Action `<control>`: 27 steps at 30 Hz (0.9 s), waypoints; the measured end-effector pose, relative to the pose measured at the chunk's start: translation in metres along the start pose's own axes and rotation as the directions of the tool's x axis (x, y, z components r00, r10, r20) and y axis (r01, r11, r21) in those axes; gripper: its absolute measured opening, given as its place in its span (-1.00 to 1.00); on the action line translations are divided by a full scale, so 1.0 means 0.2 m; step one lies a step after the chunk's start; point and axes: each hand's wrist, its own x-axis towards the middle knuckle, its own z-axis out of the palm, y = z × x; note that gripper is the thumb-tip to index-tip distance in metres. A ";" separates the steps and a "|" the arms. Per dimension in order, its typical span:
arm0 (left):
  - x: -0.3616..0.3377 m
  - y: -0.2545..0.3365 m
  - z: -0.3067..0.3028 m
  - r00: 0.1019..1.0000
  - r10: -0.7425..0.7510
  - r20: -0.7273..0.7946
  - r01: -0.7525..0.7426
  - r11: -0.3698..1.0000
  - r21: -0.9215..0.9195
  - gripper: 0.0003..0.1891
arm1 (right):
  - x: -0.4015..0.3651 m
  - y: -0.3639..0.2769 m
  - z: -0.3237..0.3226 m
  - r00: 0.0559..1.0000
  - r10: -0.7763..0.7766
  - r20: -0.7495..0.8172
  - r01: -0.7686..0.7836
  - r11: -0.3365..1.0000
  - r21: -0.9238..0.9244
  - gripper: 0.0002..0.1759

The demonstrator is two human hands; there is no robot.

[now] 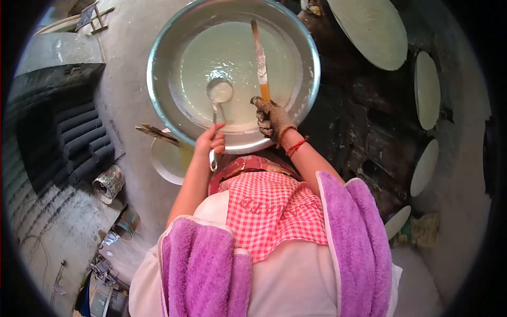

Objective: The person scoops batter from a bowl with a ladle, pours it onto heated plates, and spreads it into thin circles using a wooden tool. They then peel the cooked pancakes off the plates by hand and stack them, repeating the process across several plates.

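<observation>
Discs [372, 31] right of metal basin [158, 98]

Left hand [211, 141] holds a ladle [219, 91], right hand [272, 119] a stick [259, 55], in the basin [161, 79].

From where I stand, the grey counter [127, 95] bears a wide basin [163, 47] at twelve o'clock, with a plate [166, 161] and sticks [157, 133] toward nine.

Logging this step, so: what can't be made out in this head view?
Head view:
- basin bottom: under pale liquid.
- ladle, mid-handle: inside left hand.
- stick, lower end: inside right hand.
- top pale disc: cut by the top edge.
</observation>
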 end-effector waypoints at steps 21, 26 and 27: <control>0.06 0.03 -0.12 0.997 -0.030 0.069 0.028 0.999 0.024 -0.63 | 0.38 -0.06 0.47 0.988 0.107 -0.110 -0.117 0.990 -0.083 -0.80; -0.17 0.08 -0.02 0.997 0.079 0.010 -0.076 0.909 0.409 -0.65 | -0.03 -0.30 0.00 0.981 -0.170 -0.094 0.122 0.915 -0.385 -0.24; -0.22 0.09 -0.02 0.990 0.133 0.056 -0.143 0.849 0.509 -0.65 | -0.18 -0.28 -0.12 0.952 -0.269 -0.145 0.195 0.900 -0.390 -0.24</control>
